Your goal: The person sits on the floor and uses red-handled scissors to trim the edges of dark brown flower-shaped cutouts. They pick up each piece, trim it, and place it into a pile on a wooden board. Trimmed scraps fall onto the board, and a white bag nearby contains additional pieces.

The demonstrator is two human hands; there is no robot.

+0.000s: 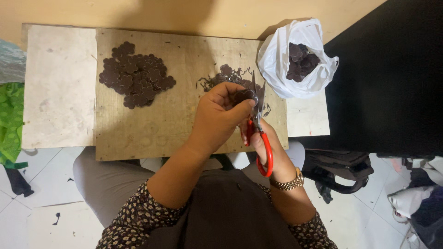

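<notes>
My left hand (220, 115) pinches a small dark brown flower-shaped piece (244, 96) over the wooden board (152, 124). My right hand (270, 147) grips red-handled scissors (258, 133), whose blades point up and meet the piece. A heap of cut dark brown flower shapes (136, 76) lies on the board to the left. Thin dark offcuts (224, 76) are scattered just beyond my left hand.
A white plastic bag (295, 60) holding more dark pieces sits at the board's right end. A pale slab (60, 87) lies left of the board. Green cloth (11, 120) is at far left, a black surface (387, 78) at right, bags (341, 173) on the tiled floor.
</notes>
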